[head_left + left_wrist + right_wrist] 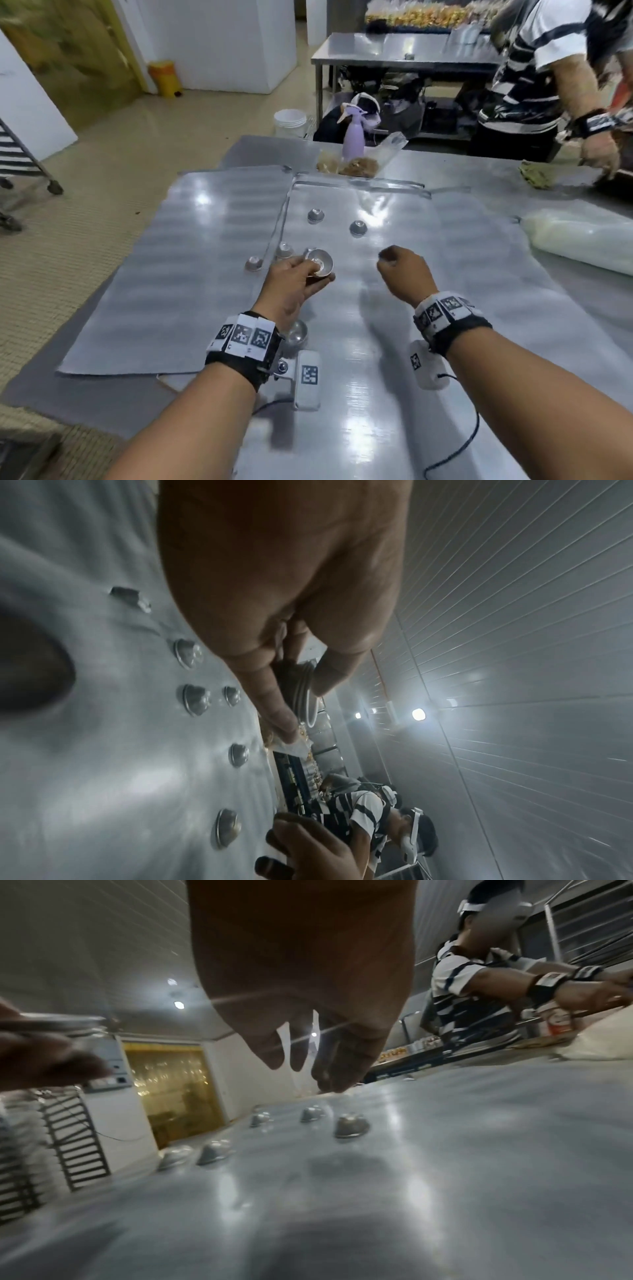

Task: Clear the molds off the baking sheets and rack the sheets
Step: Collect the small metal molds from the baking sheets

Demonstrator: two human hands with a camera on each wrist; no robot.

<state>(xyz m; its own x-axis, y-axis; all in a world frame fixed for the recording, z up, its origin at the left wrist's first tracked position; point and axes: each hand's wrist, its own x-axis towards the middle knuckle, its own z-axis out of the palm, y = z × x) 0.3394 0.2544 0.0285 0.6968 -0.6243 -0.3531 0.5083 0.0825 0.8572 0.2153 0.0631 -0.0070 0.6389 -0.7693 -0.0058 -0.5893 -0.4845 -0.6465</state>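
My left hand (310, 272) pinches a small stack of nested metal molds (320, 263) just above the middle baking sheet (376, 318); the left wrist view shows the stack (303, 693) between thumb and fingers. Several single molds sit upside down on the sheets: two farther back (315, 215) (358, 227), two to the left (284, 250) (254, 263), one beside my left wrist (297, 332). My right hand (388, 260) hovers to the right of the stack, fingers (274, 1053) hanging loose and holding nothing. A second sheet (178, 267) lies to the left.
A purple spray bottle (354, 137) and a plastic bag of brown crumbs (358, 166) stand behind the sheets. A white filled bag (582, 236) lies at the right. Another person in a striped shirt (534, 68) works at the far right. A wheeled rack (24, 161) stands at the left.
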